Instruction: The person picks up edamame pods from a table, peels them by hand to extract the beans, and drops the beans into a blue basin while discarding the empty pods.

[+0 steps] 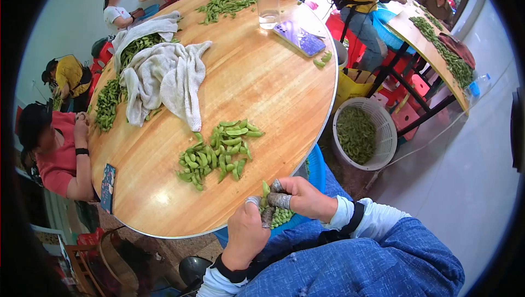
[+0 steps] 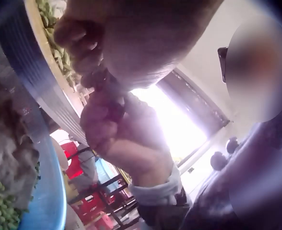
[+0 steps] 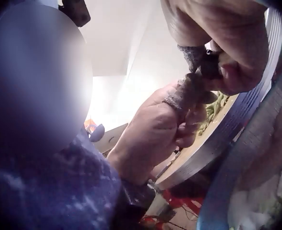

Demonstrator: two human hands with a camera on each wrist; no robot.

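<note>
Both hands meet at the near table edge over a blue basin [image 1: 316, 174], their fingertips together. Between them a green edamame pod [image 1: 266, 189] sticks up, pinched by the fingers of the left hand [image 1: 247, 232] and the right hand [image 1: 307, 198]. Grey wrapping covers several fingertips on both hands. In the right wrist view the left hand [image 3: 153, 124] and right hand [image 3: 227, 38] touch at the fingertips; the pod is mostly hidden there. Shelled green beans [image 1: 282, 218] lie in the basin below. A loose pile of edamame pods [image 1: 219, 152] lies on the table just ahead.
The round wooden table [image 1: 262, 89] also bears a grey towel [image 1: 164, 78] over more pods, a water bottle [image 1: 268, 2], a purple phone [image 1: 299, 38] and a dark patterned phone [image 1: 108, 187]. A white basket [image 1: 383, 144] of pods stands at right. Other people sit around.
</note>
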